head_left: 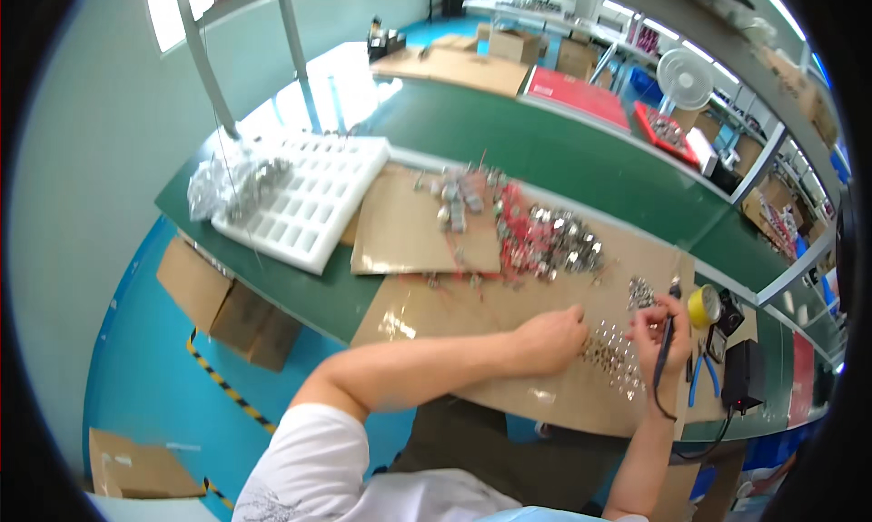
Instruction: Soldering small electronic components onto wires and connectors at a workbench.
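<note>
While a white foam tray (pixel 304 199) sits far left on the green tabletop (pixel 563 159), the left hand (pixel 548 338) rests curled on small metal parts (pixel 610 354); just right, the right hand (pixel 656 333) grips a dark soldering iron (pixel 666 336) over them.

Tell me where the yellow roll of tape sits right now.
In the head view the yellow roll of tape sits on the bench's right side, just right of the right hand holding a soldering iron, beside a black box.

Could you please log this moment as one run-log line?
left hand: on small metal parts | right hand: holding soldering iron | surface: cardboard sheet
</note>
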Demonstrator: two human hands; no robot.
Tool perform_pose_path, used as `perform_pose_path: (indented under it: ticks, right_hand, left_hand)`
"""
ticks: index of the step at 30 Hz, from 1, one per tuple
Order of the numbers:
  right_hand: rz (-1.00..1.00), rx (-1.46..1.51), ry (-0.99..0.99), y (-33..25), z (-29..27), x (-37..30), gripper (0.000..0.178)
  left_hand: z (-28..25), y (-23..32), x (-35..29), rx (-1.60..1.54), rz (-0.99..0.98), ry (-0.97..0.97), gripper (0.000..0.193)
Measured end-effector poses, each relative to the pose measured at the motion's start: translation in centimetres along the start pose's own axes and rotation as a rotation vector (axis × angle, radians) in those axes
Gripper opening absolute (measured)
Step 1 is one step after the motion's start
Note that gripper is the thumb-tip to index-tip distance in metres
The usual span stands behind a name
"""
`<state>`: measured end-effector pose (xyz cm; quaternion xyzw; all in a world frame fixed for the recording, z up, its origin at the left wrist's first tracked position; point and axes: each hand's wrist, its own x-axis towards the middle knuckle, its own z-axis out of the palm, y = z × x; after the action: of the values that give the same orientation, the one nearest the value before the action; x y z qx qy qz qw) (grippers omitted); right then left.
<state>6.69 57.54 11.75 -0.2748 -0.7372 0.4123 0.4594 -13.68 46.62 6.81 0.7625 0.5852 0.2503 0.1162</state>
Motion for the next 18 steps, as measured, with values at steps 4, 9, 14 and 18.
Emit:
perform_pose_path:
  ticks: [4, 9, 14, 18]
  right_hand:
    - [-0.062, 0.056, 0.042, 0.3, 1.5, -1.3, 0.044]
    - [-0.108, -0.02, 0.084, 2.8, 1.8, -2.4, 0.042]
    - [-0.102, 0.079, 0.043, 1.8, 2.5, -2.6, 0.037]
    - [-0.135, 0.148, 0.008, 1.1, 3.6, -2.4, 0.035]
  left_hand:
    - [-1.2, 2.1, 0.0, -0.068, -0.065, 0.091, 0.02]
    - [-1.4, 1.9, 0.5, -0.243, -0.067, 0.269, 0.025]
    - [-2.4, 1.9, 1.0, -0.413, 0.031, 0.346, 0.03]
    - [-2.2, 1.0, 0.5, -0.393, -0.061, 0.283, 0.022]
